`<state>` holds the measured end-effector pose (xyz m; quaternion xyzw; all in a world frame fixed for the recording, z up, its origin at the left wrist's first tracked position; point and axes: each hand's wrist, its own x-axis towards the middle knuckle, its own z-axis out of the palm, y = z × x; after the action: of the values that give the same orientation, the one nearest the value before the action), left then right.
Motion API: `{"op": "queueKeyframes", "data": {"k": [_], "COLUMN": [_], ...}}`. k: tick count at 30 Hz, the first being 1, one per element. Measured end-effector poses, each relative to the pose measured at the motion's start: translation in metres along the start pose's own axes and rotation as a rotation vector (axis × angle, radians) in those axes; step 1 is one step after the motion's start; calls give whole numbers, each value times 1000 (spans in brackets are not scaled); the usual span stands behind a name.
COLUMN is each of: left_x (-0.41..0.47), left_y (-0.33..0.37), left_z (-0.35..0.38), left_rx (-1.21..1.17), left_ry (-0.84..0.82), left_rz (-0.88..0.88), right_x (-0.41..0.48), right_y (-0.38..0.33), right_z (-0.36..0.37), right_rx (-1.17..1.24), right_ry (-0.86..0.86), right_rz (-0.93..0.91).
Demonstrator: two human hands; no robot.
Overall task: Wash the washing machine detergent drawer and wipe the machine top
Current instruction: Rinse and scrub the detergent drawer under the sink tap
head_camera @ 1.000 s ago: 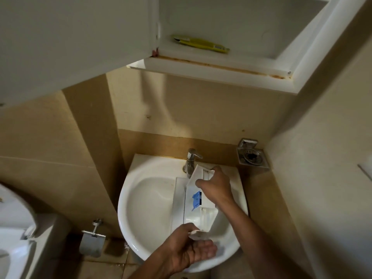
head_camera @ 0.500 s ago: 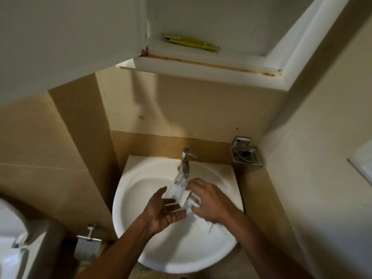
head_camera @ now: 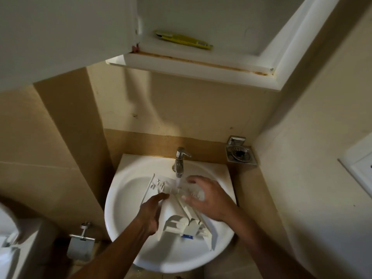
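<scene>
Ribbed white plastic drawer (head_camera: pixel 187 222), now flatter

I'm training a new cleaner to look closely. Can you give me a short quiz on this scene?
1. True or false: water runs from the tap onto the detergent drawer.
2. Where does the drawer lie? A) on the floor B) in the sink C) on a towel
3. Fill in: the packet in the open cabinet is ____ in colour.
Key: 1 true; 2 B; 3 yellow.
</scene>
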<state>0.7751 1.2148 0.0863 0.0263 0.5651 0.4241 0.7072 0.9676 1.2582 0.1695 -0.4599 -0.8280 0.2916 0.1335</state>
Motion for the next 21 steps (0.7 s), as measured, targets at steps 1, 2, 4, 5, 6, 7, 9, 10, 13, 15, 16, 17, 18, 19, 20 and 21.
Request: {"op": "queueKeyframes", "data": {"k": [1,2,4,5,6,7,9,10,13,15,16,17,18,19,20,21], "left_x": [-1,-1,0,-1,-1,-2,2,2,5,7,8,11,14,16,18,20], "left_y": [-2,-4,-9,-11,-13,-15,-19,-19,-21,-22,-23,-25,-26,-28,-28,-29], "left_z": [-4,-7,-13,-14,-15,-15,-12,-10,-3,-1,-2,-4,-6,-8,-9,-10], "left_rx": [-12,-23,-51,-69,-81,-95,-92,-81,-45,-52,-59,-63,-70,-80,-82,-83], "left_ry": [13,25,61,80,98,114,166,200,233,228,224,221,221,218,212,210], "left_rz": [7,17,54,80,98,114,148,163,164,148,138,127,117,111,99,84], "right_x": [7,16,34,44,54,66,90,101,130,143,148,152,154,156,157,157], "right_y": [10,20,35,40,41,41,33,29,24,26,29,32,33,34,31,28], "right_z": [-1,-2,-4,-5,-6,-8,-12,-13,-13,-6,0,7,14,20,23,27], "right_rx": [17,35,51,50,46,49,52,40,-3,-32,-28,-13,-7,-34,-89,-157], "right_ry": [57,94,105,94,81,64,14,-11,-93,-157,-166,-149,-109,-62,-33,-21], "right_rz": [68,141,268,309,340,355,373,375,367,363,378,393,402,394,372,341]}}
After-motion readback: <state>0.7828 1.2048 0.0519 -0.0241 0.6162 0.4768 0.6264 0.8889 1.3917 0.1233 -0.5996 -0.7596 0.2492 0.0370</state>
